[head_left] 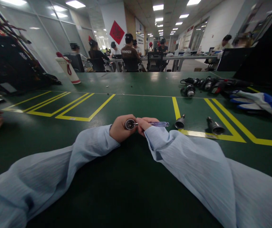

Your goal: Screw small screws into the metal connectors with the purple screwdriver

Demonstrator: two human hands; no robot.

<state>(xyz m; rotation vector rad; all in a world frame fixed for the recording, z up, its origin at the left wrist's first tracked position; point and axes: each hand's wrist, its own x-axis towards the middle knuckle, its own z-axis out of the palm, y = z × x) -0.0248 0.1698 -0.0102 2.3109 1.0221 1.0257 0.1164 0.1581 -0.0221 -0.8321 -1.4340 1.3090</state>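
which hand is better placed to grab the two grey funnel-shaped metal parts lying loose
Probably the right hand: both funnel-shaped parts lie nearer it, though it holds a translucent purple-handled screwdriver.

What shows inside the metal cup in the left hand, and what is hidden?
Inside the metal cup, a dark hollow with greyish detail shows; the screwdriver reaches the rim. The bottom cannot be made out; the left hand covers the cup's outer side.

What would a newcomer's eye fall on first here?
Probably the yellow tape lines on the dark green tabletop. At the centre, the left hand holds a round grey metal cup, the right hand a translucent purple-handled screwdriver beside it. Behind, a red diamond sign shows on a white pillar.
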